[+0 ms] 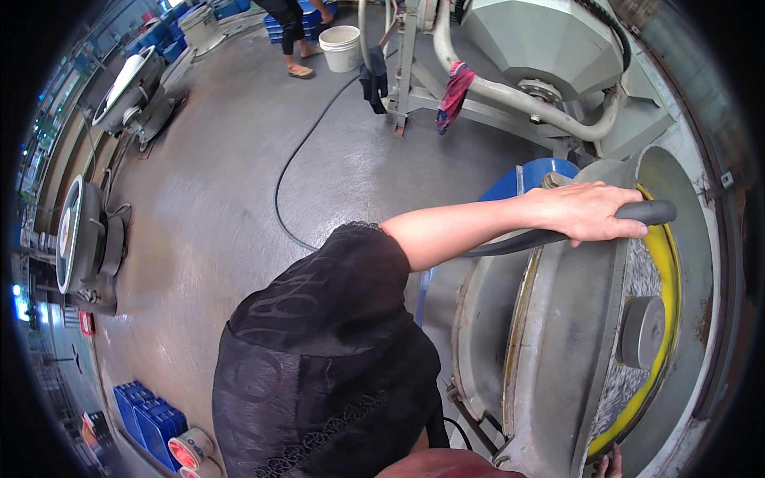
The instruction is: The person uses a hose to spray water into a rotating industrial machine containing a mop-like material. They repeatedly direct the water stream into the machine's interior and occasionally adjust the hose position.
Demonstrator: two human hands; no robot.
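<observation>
My left hand (586, 211) reaches out from a black lace sleeve and is closed around the end of a black hose (649, 212). It holds the hose over the top rim of a large round grey tub machine (558, 334). The tub has a yellow lining (665, 263), and small grey pieces (637, 275) lie inside around a central grey hub (641, 331). Only a few fingertips of my right hand (612, 464) show, at the bottom edge beside the tub's lower rim. Whether they hold anything is hidden.
A thin black hose (296, 151) snakes over the wet grey concrete floor. A person in sandals (296, 36) stands beside a white bucket (341, 46) at the top. Round machines (84, 235) line the left. Blue crates (151, 414) sit bottom left. Cloths (454, 89) hang on a metal frame.
</observation>
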